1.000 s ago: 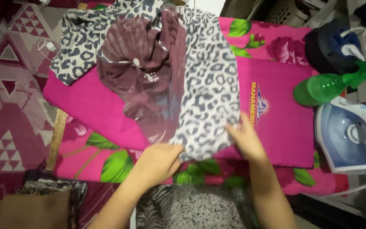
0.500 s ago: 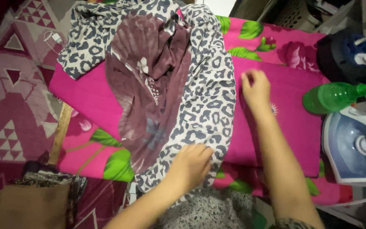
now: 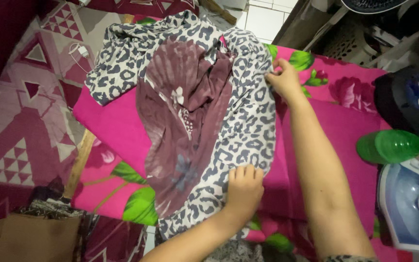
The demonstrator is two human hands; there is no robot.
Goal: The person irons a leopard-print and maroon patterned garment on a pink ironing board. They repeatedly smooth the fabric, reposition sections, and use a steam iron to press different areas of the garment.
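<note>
Leopard-print garment [image 3: 248, 126] lies spread on the pink floral board cover [image 3: 345, 131], its long axis running away from the person. Left hand [image 3: 245, 190] presses flat, fingers together, on the near hem; right hand [image 3: 283, 80] pinches the far right edge.

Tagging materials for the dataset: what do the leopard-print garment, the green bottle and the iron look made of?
Leopard-print garment: thin woven or knit fabric, matte; it drapes and wrinkles softly under both hands.
Green bottle: translucent plastic, glossy; light glints on its side.
Iron: moulded plastic shell, white and blue, smooth sheen; its soleplate is hidden.
</note>
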